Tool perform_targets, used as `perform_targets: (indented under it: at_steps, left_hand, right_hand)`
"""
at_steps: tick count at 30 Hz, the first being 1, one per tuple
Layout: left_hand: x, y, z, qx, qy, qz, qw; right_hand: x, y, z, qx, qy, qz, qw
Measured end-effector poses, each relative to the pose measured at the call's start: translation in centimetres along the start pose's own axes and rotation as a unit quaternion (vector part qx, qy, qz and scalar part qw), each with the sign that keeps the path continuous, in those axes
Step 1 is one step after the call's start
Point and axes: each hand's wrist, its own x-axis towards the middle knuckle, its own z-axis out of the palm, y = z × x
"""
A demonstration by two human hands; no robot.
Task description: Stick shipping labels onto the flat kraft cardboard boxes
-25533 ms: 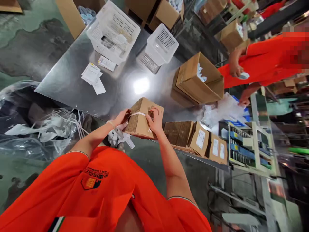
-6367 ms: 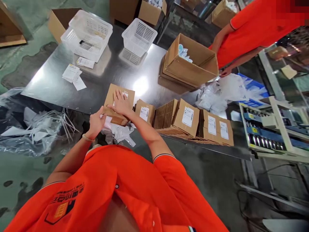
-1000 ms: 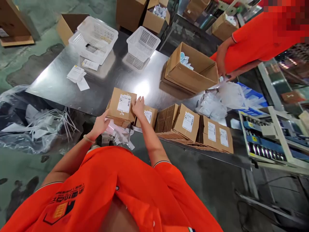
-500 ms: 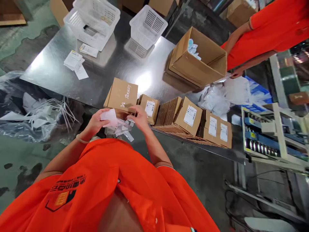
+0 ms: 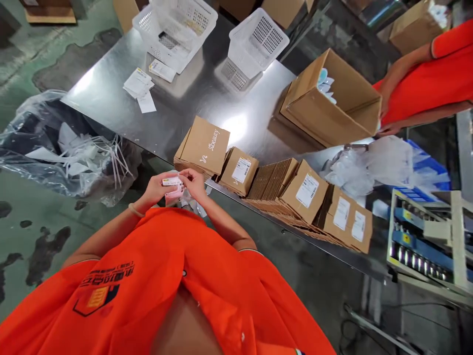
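My left hand point(image 5: 158, 189) holds a small stack of printed labels point(image 5: 172, 183), with print and a yellow strip showing on the top one. At their right edge, the fingers of my right hand point(image 5: 194, 183) are closed in a pinch on a label; whether it is peeled from its backing I cannot tell. Both hands are close together in front of my shirt, just off the table's near edge. Beyond them lies a stack of flat brown cartons point(image 5: 207, 145) with white lettering. Beside it is a carton point(image 5: 238, 171) bearing a white label.
Rows of folded cartons point(image 5: 271, 180) line the near edge of the metal table point(image 5: 166, 125). White baskets point(image 5: 254, 42) and loose labels point(image 5: 139, 84) lie farther back. A co-worker point(image 5: 417, 84) stands by an open box point(image 5: 325, 106). A plastic bag of scraps point(image 5: 88, 153) is at left.
My right hand has moved left from the carton stack to the labels in my left hand. The labels now show their printed side. The view has shifted, so the table appears farther right.
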Motion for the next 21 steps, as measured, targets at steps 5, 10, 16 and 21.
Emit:
perform_targets:
  at_steps: [5,10,16,21]
  left_hand:
    - [1.0,1.4,2.4,0.024,0.031,-0.019,0.999]
    - [2.4,1.8,4.2,0.034,0.015,-0.027,0.999]
    - [2.9,0.9,5.9,-0.004,-0.075,-0.132,0.988]
    - [3.6,-1.0,7.7,-0.065,-0.065,-0.142,0.986]
  right_hand:
    - [-1.3,0.2,-1.6,-0.086,0.055,-0.050,0.993]
    - [-3.2,0.0,-4.0,-0.183,0.130,-0.181,0.958]
    - [5.2,-3.6,-10.9,-0.177,0.271,-0.178,0.929]
    - [14.1,-5.0,-14.3,-0.226,0.247,-0.062,0.940]
